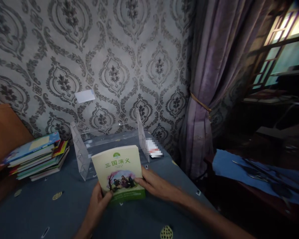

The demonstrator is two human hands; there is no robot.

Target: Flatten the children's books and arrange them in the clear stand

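Observation:
A closed paperback book (122, 162) with a cream and green cover faces me, tilted up above the table. My left hand (101, 197) grips its lower left edge, thumb on the cover. On the right edge, my right hand (149, 179) holds it with the thumb across the front. Just behind the book stands a clear acrylic rack (80, 152), its two side panels upright and its lower part partly hidden by the book. To the left lies a stack of books and magazines (38, 156).
A blue patterned cloth (72, 212) covers the table. Beside the rack's right panel lies a white item (153, 148), partly blurred out. A tied purple curtain (199, 119) hangs at the right. Further right, scissors (251, 172) and dark tools rest on blue cloth.

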